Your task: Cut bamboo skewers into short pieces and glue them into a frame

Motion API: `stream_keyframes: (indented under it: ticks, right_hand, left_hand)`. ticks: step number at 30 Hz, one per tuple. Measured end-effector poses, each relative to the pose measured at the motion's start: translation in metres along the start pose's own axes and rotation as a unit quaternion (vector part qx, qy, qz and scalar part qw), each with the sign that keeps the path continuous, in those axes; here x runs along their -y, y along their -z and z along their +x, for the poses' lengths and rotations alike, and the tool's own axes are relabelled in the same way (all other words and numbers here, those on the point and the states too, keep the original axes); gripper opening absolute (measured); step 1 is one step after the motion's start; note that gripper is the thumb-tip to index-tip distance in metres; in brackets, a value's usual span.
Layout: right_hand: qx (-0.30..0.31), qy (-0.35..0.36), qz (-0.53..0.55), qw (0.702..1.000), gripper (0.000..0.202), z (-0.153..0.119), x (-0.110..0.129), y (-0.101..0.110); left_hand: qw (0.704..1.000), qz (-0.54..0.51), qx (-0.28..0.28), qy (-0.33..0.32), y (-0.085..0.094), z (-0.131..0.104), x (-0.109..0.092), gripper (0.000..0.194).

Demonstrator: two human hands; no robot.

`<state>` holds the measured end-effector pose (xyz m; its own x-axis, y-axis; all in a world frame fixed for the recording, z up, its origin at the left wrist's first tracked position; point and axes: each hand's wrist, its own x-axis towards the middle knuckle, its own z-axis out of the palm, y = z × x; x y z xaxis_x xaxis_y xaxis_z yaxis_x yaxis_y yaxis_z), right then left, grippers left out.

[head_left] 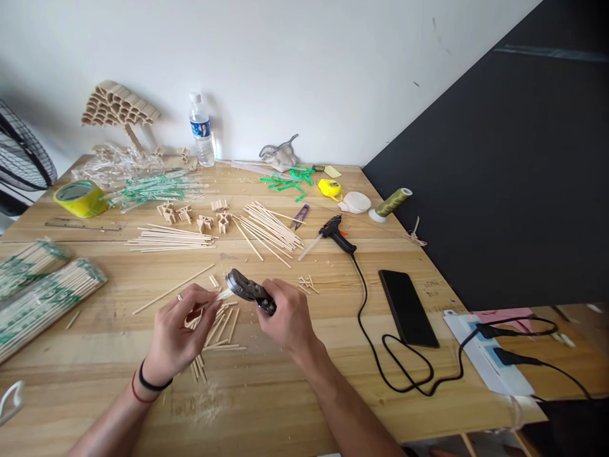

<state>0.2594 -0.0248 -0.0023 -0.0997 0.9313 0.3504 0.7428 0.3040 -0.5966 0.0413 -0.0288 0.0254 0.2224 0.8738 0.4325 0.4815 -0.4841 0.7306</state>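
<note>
Between its thumb and fingers, my left hand [183,330] pinches a few short wooden sticks [222,296]. My right hand [288,314] is closed round the handles of dark metal cutting pliers [247,289], whose head is at the ends of those sticks. Below and beside my left hand lies a loose pile of cut stick pieces [223,327]. A few more short pieces [309,284] are to the right of the pliers. Long sticks [271,230] are spread farther back.
A glue gun [339,235] with a black cord, a phone [408,308] and a power strip [490,355] are on the right. Bagged sticks [52,295] and yellow tape [80,198] lie left. Small stick assemblies [204,222] and a water bottle [202,130] stand behind.
</note>
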Motion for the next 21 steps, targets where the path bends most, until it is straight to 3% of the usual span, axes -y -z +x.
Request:
stream_keyframes:
  ticks: [8,12,14,21]
  right_hand:
    - [-0.008,-0.067,0.115,0.991,0.030,0.003,-0.003,0.000]
    - [0.022,-0.129,0.310,0.942,0.030,0.003,0.003,0.006]
    - [0.035,-0.141,0.353,0.924,0.037,0.002,0.007,0.007]
    - [0.002,-0.128,0.330,0.935,0.029,-0.005,0.015,-0.002]
  left_hand:
    - [0.987,-0.041,0.037,0.151,-0.001,0.005,0.012,0.021]
    - [0.983,-0.056,0.057,0.166,-0.004,0.008,0.012,0.025]
    - [0.982,-0.058,0.068,0.164,-0.006,0.008,0.011,0.026]
    - [0.983,-0.044,0.070,0.162,-0.014,0.004,0.015,0.025]
